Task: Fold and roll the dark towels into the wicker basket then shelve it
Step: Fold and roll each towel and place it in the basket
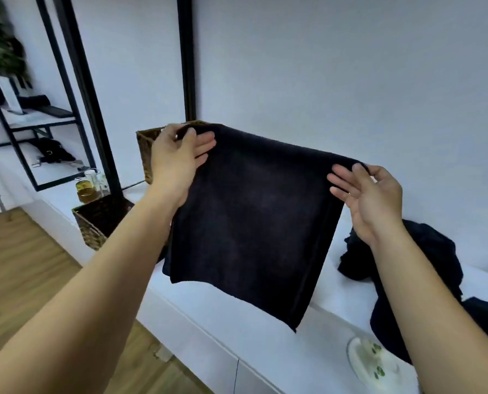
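Observation:
A dark navy towel (pixel 254 217) hangs in the air above the white counter, held up by its two top corners. My left hand (pixel 177 160) pinches the top left corner between thumb and fingers. My right hand (pixel 370 194) pinches the top right corner the same way. Behind my left hand stands a wicker basket (pixel 146 155), partly hidden by the hand and towel. A second, darker wicker basket (pixel 100 220) sits lower at the counter's left end. A heap of crumpled dark towels (pixel 424 268) lies on the counter to the right.
The white counter (pixel 237 317) runs along a pale wall. A black metal shelf frame (pixel 95 123) rises at the left, with glass bottles (pixel 88 186) at its foot. A white plate with green marks (pixel 370 362) lies near the front edge. Wooden floor (pixel 24 265) lies to the left.

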Available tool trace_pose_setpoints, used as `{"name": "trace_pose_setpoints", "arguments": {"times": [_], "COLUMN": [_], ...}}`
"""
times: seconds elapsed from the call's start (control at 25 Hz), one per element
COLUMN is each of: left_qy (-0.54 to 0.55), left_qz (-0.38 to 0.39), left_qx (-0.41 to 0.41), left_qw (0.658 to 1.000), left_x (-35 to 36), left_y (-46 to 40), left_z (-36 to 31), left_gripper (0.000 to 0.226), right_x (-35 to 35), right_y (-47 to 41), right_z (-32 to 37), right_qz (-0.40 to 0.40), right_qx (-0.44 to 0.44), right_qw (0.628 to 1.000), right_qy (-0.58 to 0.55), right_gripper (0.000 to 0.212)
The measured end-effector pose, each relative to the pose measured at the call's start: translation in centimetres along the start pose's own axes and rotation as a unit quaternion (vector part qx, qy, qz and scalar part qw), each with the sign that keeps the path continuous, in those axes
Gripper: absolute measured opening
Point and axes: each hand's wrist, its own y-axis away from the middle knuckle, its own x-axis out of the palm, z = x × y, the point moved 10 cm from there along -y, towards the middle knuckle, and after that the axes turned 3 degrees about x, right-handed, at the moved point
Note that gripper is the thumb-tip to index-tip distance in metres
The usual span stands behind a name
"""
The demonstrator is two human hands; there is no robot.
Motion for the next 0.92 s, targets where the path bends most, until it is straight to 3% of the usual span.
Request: {"name": "trace_pose_setpoints", "arguments": {"times": [0.04, 0.12, 0.2, 0.28, 0.4, 0.48, 0.64, 0.76, 0.8, 0.92], "left_qy": [-0.04, -0.167, -0.297, -0.37, -0.462, -0.486, -0.462, -0.453, -0.446, -0.513], "left_qz": [0.023, 0.131, 0.269, 0.371, 0.489, 0.505, 0.503, 0.444, 0.45, 0.478], "left_qx": [0.025, 0.041, 0.037, 0.06, 0.055, 0.103, 0.122, 0.255, 0.306, 0.395], "left_qw": [0.999, 0.976, 0.915, 0.85, 0.738, 0.706, 0.72, 0.73, 0.711, 0.593], "left_x": [3.1, 10.0, 15.9, 18.9, 17.9, 16.6, 15.5, 13.6, 12.7, 10.3], "left_y": [-1.4, -2.2, 1.1, 6.3, 13.3, 13.7, 11.6, 13.9, 16.0, 20.6], "left_z": [0.7, 4.0, 9.5, 15.2, 23.3, 25.3, 24.2, 20.6, 20.2, 22.5], "left_gripper": [0.019, 0.06, 0.075, 0.058, 0.046, 0.048, 0.042, 0.037, 0.044, 0.076], "right_x": [-0.5, -0.8, -1.8, -2.8, -2.7, -2.7, -1.4, -1.8, -2.2, -3.0], "right_y": [-2.0, -5.3, -6.5, -6.4, -3.7, -2.7, 0.1, 3.0, 3.8, 5.5], "right_z": [-0.3, -3.0, -7.1, -10.4, -15.6, -16.5, -17.6, -17.6, -17.3, -16.8], "right_qz": [0.001, 0.032, 0.063, 0.116, 0.249, 0.267, 0.319, 0.306, 0.288, 0.243], "right_qx": [0.005, 0.063, 0.122, 0.109, 0.098, 0.085, 0.07, 0.041, 0.03, 0.005], "right_qw": [1.0, 0.994, 0.962, 0.891, 0.739, 0.694, 0.644, 0.643, 0.652, 0.685], "right_qy": [0.005, 0.078, 0.238, 0.425, 0.619, 0.664, 0.692, 0.701, 0.701, 0.687], "right_gripper": [0.015, 0.043, 0.054, 0.038, 0.029, 0.027, 0.039, 0.046, 0.046, 0.043]}}
